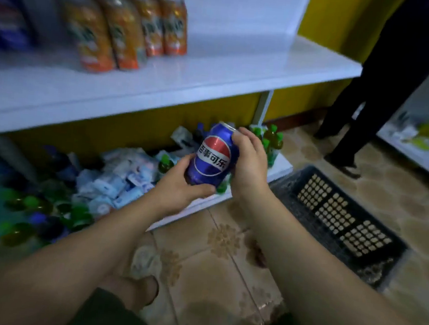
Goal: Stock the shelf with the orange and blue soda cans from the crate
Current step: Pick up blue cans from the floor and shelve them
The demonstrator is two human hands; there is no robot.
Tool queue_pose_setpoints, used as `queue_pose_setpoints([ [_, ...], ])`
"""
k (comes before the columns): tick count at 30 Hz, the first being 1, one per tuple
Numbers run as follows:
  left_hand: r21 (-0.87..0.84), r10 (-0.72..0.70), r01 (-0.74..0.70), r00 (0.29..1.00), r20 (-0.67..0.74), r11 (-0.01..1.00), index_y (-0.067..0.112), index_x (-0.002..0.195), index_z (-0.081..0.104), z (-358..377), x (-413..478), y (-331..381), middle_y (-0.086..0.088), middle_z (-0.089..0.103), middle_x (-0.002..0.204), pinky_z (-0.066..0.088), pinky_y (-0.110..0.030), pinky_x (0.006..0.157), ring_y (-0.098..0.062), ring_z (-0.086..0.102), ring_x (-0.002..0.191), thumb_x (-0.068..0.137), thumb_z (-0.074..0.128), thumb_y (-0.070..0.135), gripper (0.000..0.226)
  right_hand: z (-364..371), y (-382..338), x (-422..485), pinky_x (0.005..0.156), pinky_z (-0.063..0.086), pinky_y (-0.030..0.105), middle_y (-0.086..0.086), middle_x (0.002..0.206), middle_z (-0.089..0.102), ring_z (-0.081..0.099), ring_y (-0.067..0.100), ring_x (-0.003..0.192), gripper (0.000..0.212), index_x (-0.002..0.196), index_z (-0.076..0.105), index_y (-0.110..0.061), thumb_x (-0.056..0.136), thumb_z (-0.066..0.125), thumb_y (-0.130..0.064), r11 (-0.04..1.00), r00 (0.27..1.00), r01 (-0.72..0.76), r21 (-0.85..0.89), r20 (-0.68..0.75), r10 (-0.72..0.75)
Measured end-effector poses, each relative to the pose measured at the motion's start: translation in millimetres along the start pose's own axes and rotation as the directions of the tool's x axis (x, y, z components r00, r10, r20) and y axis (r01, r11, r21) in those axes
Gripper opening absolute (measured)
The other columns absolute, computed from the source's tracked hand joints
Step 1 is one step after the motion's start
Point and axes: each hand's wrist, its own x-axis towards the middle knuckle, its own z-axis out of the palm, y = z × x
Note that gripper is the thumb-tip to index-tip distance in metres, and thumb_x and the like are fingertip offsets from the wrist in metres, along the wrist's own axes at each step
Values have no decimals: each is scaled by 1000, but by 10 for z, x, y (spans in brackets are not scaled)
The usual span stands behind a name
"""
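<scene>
A blue soda can [212, 157] with a red, white and blue logo is held upright between both hands, in front of the lower shelf. My left hand [180, 188] cups its base and side. My right hand [249, 160] wraps its top and right side. Several orange cans [126, 27] stand in a row on the white upper shelf [242, 62], at its left. Blurred blue cans [6, 17] stand at the far left of that shelf. The dark plastic crate [342, 218] lies on the floor at the right, with no cans visible inside.
The lower shelf [279, 167] holds green-capped bottles [271, 141] and a pile of white and blue packets [119, 180]. A person's dark-clothed legs [362, 97] stand at the right, beside another white shelf [415, 142]. My own foot [131, 294] rests on the tiled floor.
</scene>
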Motion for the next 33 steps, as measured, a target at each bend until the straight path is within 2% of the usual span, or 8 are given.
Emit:
queue_pose_setpoints([
  [2,-3,57,-58,992,-112,998,25,122,45,-252,-192,244,5,65,108,53,-19,76,0,65,90,55,85,23,77,391,-144,-159,67,56,29,8,100,66,65,20,85,29,121,56,-10,93,58,-16,1000,996,22,-16,87,-20],
  [4,21,99,-97,971,-217,995,20,121,47,-531,-384,419,2,64,112,52,-17,76,-5,64,94,59,84,13,73,759,-223,-338,78,56,35,6,109,63,64,20,94,38,125,51,-16,90,64,-25,986,971,82,-148,236,-45],
  [9,62,129,-114,923,-364,992,23,114,45,-1252,-914,621,6,63,109,50,-16,74,3,62,89,67,82,6,62,1567,-328,-739,71,55,25,-3,103,64,65,14,90,42,111,54,-26,77,79,-24,908,858,286,-306,503,-101],
  [15,186,112,-14,841,-530,982,25,126,39,-2120,-1313,743,10,54,108,42,-15,72,-10,55,100,78,75,16,60,2525,-284,-1035,81,55,30,-2,108,62,63,15,95,45,114,51,-23,79,78,-27,850,732,424,-313,671,-118],
  [19,267,74,90,834,-547,960,18,139,37,-2665,-1350,633,0,57,127,45,-26,87,-15,56,112,80,74,25,70,2994,-178,-999,88,54,35,-1,112,59,60,19,103,56,129,48,-18,81,76,-27,838,699,421,-347,713,-56],
  [25,586,12,410,812,-583,699,15,146,32,-3344,-1147,404,-5,33,153,31,-33,108,-22,36,137,90,53,51,70,3486,17,-635,94,50,39,1,125,56,54,20,112,64,136,44,-22,81,76,-24,796,696,462,-390,716,-54],
  [30,709,-23,546,799,-601,446,23,147,30,-3681,-861,175,-1,24,157,14,-52,116,-23,20,144,92,31,63,68,3740,216,-312,95,48,36,-3,129,54,52,17,117,66,139,43,-23,82,75,-24,758,681,519,-396,727,-87],
  [33,702,-88,603,779,-621,379,31,150,17,-3717,-741,78,4,7,161,3,-56,116,-23,4,147,87,21,72,76,3881,341,-160,92,45,31,-2,131,52,51,16,118,66,140,42,-22,83,74,-21,762,656,536,-364,748,-104],
])
